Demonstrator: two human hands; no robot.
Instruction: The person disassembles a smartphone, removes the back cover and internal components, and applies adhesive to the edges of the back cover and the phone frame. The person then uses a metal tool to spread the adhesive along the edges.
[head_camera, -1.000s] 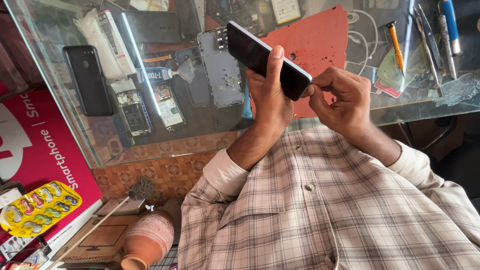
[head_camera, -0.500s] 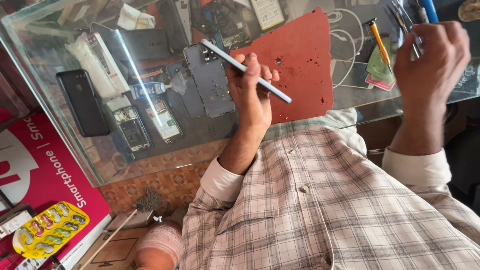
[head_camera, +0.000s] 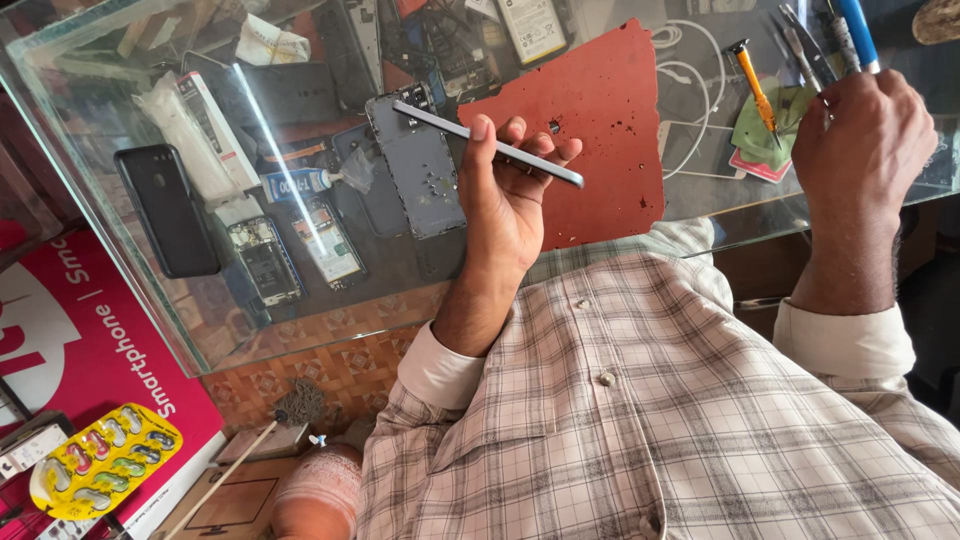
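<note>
I see my left hand (head_camera: 505, 215) raised over the glass tabletop (head_camera: 400, 270), its fingers (head_camera: 530, 150) clamped on a thin phone (head_camera: 487, 144) held edge-on, so it shows as a slim silver-grey bar slanting from upper left down to lower right. The thumb presses the near edge and the other fingers wrap the far side. The phone hangs above the left edge of a red mat (head_camera: 600, 130) lying on the glass.

My right hand (head_camera: 865, 150) is at the far right of the tabletop, well apart from the phone, fingers curled together over a cluster of tools (head_camera: 815, 45) with metal shafts and a blue handle; I cannot tell exactly which one it grips. Just left of it lies a screwdriver (head_camera: 752, 85) with an orange handle, resting on a green cloth (head_camera: 765, 130), with a white cable (head_camera: 690, 100) looped beside it.

Under the glass, left of my left hand, sits a dark grey phone back (head_camera: 420, 165), a black phone (head_camera: 165, 210) and a small glue tube (head_camera: 305, 183). Near me, at the lower left, lies a yellow blister pack (head_camera: 105, 470).
</note>
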